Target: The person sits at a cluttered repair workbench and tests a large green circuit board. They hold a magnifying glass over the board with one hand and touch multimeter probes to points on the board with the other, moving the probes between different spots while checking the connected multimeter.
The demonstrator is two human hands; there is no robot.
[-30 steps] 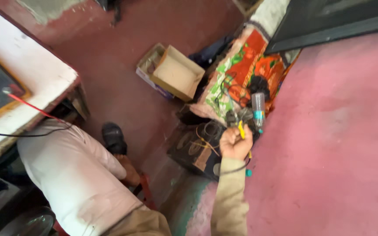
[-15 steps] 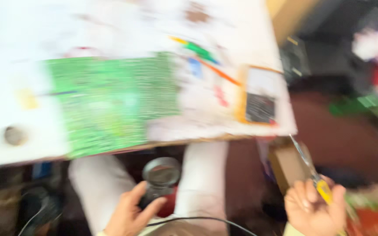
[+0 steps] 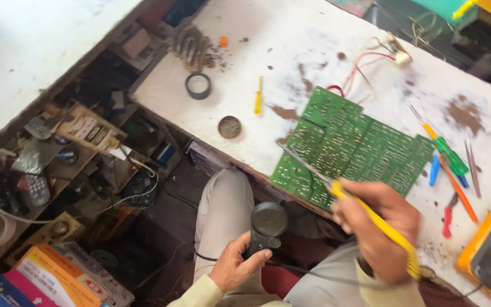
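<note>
Yellow-handled soldering iron (image 3: 370, 219) in right hand (image 3: 379, 227), perhaps touching green board (image 3: 350, 148).

You are looking down on a white-painted surface (image 3: 313, 51), chipped to brown patches, running from far left to near right in even daylight. To your left, a cluttered wooden shelf (image 3: 80, 142) sits below a pale wall (image 3: 24, 51), over a dark floor (image 3: 166, 227).

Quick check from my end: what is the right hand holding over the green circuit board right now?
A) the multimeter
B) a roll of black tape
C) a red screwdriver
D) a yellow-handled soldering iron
D: the right hand grips a yellow-handled soldering iron, its metal tip lying over the green circuit board.
</note>
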